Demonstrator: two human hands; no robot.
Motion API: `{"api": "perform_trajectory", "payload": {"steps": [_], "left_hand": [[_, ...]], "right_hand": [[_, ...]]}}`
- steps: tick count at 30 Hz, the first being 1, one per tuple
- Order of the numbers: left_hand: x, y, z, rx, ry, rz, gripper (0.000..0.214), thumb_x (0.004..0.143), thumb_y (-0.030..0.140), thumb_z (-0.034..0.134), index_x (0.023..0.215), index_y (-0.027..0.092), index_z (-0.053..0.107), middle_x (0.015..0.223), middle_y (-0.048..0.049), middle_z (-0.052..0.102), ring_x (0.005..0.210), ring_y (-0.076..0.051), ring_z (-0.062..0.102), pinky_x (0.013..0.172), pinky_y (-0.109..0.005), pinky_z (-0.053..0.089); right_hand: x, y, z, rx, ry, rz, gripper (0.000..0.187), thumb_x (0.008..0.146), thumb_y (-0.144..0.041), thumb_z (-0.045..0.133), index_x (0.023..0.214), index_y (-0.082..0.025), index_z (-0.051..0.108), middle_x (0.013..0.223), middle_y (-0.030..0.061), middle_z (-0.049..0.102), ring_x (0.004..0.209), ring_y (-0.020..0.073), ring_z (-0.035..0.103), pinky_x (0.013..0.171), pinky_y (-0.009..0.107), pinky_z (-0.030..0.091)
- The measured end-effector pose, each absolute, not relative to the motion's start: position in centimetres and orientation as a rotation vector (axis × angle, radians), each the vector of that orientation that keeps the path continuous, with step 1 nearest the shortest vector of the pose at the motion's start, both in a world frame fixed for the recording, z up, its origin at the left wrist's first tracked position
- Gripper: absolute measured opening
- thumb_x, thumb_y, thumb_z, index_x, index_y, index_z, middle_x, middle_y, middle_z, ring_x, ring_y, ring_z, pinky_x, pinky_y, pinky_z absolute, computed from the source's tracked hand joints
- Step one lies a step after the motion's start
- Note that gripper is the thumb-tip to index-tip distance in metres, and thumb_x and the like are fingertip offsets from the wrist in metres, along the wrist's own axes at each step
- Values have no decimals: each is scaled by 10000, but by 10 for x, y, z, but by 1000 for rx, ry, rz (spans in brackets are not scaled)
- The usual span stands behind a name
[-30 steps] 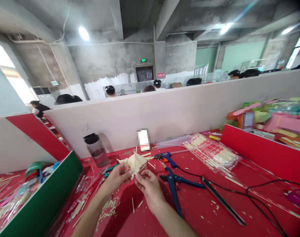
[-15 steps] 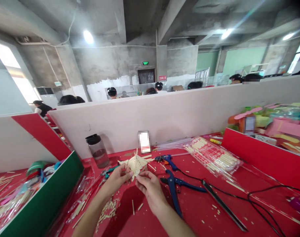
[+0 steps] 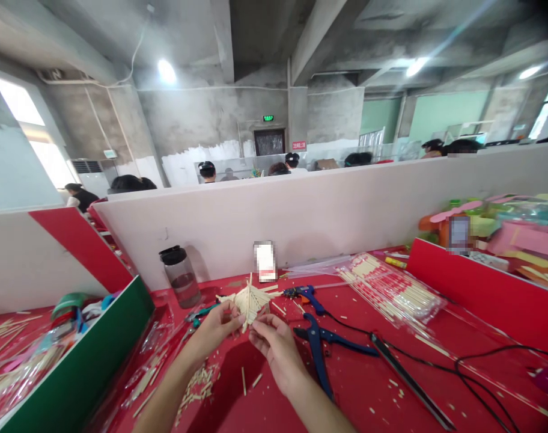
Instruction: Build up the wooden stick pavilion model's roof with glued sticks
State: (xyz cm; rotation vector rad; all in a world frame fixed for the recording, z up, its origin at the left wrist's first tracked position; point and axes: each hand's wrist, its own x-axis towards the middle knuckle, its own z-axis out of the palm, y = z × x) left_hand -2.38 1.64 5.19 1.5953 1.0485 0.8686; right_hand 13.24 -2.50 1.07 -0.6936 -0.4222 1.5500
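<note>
A small flat piece built of thin wooden sticks (image 3: 249, 299) is held up just above the red table (image 3: 373, 385). My left hand (image 3: 215, 329) pinches its left lower edge with thumb and fingers. My right hand (image 3: 276, 349) pinches its lower right side, fingers curled. Stick ends poke out of the piece on all sides. Cut stick bits (image 3: 197, 385) lie scattered under my left forearm.
Blue cutting pliers (image 3: 319, 352) and a blue glue gun (image 3: 306, 294) with a black cord lie right of my hands. Bagged sticks (image 3: 393, 291) sit further right. A dark-lidded jar (image 3: 181, 276) stands at the back left, a green-sided box (image 3: 89, 361) at left. People sit beyond the white partition.
Both hands keep hold of the stick piece with only small finger shifts. The camera has tilted slightly, so everything sits a little lower in view.
</note>
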Motion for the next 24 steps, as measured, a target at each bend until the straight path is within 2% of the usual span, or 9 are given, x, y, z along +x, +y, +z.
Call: {"api": "perform_trajectory", "payload": {"steps": [11, 24], "left_hand": [[-24, 17, 43, 1581, 935, 890, 400, 799, 498, 760, 850, 196, 503, 693, 55, 568, 639, -111, 515, 628, -228, 381], [-28, 15, 46, 1584, 903, 859, 346, 815, 471, 738, 891, 188, 555, 703, 14, 670, 655, -137, 582, 630, -242, 395]], "right_hand": [[135, -21, 8, -685, -480, 1547, 456, 460, -308, 986, 694, -163, 622, 661, -24, 678, 611, 90, 614, 630, 192, 522], [145, -17, 2, -708, -513, 1595, 382, 519, -291, 950, 716, -172, 645, 699, 2, 689, 646, 117, 641, 642, 207, 542]]}}
